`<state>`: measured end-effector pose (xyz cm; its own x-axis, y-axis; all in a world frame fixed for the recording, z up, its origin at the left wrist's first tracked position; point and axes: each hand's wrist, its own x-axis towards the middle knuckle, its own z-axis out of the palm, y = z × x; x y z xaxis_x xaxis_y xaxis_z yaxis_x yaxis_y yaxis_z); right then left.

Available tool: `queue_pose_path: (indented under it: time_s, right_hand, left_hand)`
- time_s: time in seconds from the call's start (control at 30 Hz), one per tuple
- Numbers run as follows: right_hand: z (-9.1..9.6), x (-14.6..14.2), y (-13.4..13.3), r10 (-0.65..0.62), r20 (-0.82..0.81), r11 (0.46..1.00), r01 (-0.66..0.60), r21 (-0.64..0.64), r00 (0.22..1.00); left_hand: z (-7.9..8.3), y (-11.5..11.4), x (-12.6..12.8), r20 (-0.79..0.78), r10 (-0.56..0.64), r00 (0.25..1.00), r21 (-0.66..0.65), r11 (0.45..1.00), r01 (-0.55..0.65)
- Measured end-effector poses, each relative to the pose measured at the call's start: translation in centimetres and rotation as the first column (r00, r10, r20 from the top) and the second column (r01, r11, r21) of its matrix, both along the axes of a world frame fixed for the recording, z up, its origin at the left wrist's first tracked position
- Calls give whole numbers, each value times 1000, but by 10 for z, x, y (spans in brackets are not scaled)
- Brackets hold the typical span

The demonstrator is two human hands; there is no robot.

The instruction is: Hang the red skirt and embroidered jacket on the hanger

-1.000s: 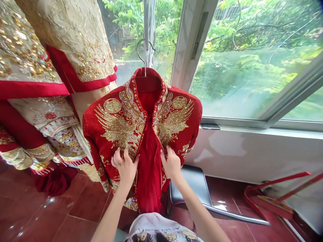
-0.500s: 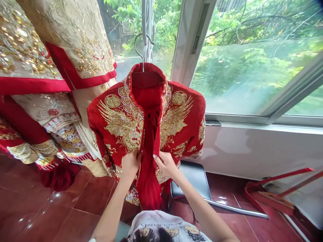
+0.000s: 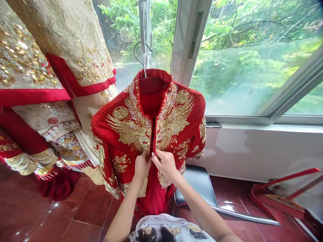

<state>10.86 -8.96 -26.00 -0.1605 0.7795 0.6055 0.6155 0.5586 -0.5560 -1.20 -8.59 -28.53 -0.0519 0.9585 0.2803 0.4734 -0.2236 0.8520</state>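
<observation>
A red jacket (image 3: pixel 121 134) with gold phoenix-like embroidery and a stand-up collar hangs on a hanger (image 3: pixel 140 60) in front of me. My left hand (image 3: pixel 143 165) is closed on its left-side front edge, about mid-chest. Opposite it, my right hand (image 3: pixel 165 164) pinches the other front edge. The two edges nearly meet between my fingers, while the neck above stays parted. Below my hands the fronts spread apart, and red cloth (image 3: pixel 155 198) shows between them. My fingertips are partly hidden by the fabric.
Cream and red embroidered garments (image 3: pixel 83 64) hang close on the left. A black-seated chair (image 3: pixel 198 185) stands behind the jacket at right. Beyond are a sliding window (image 3: pixel 252 74) and a red metal frame (image 3: pixel 262 201) on the tiled floor (image 3: pixel 83 215).
My hands have drawn the jacket's two front edges together, so the gap at the chest has narrowed. The jacket has turned slightly and sits a little lower in view.
</observation>
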Motion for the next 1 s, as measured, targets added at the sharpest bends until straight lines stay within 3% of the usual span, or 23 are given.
queue_pose_path:
  time_s: [0.13, 0.23, 0.33, 0.4, 0.5, 0.6, 0.67, 0.83, 1.0]
  right_hand:
    - [-2, -8, 20, -137, 160, 983, 154, -97, 978]
    - [-8, -4, 29, -106, 173, 976, 136, -169, 979]
    - [-34, 11, 22, 46, -11, 988, -47, -146, 999]
    - [-66, 24, 8, 86, -276, 970, -144, -197, 957]
    - [-122, 47, -12, -153, -611, 920, -113, -374, 777]
    - [-170, 72, -15, -410, -673, 855, 2, -519, 616]
    - [-190, 88, -5, -491, -684, 797, -39, -603, 540]
    - [-207, 120, 25, -495, -738, 651, -366, -665, 459]
    - [-206, 133, 26, -495, -787, 630, -472, -617, 367]
  left_hand:
    - [-15, 19, 13, 45, 88, 995, 18, 996, -89]
    - [-27, 16, 16, 142, 91, 986, 19, 995, -94]
    - [-51, -6, 8, 288, 57, 956, -48, 998, -45]
    - [-76, -27, -3, 407, 97, 908, -146, 989, -41]
    - [-121, -56, -24, 559, 301, 773, -381, 921, -82]
    - [-162, -78, -45, 604, 547, 580, -620, 780, -89]
    - [-181, -87, -57, 609, 653, 451, -702, 708, -77]
    - [-196, -93, -76, 636, 749, 187, -756, 653, -46]
    - [-197, -97, -75, 690, 722, 39, -723, 688, 64]
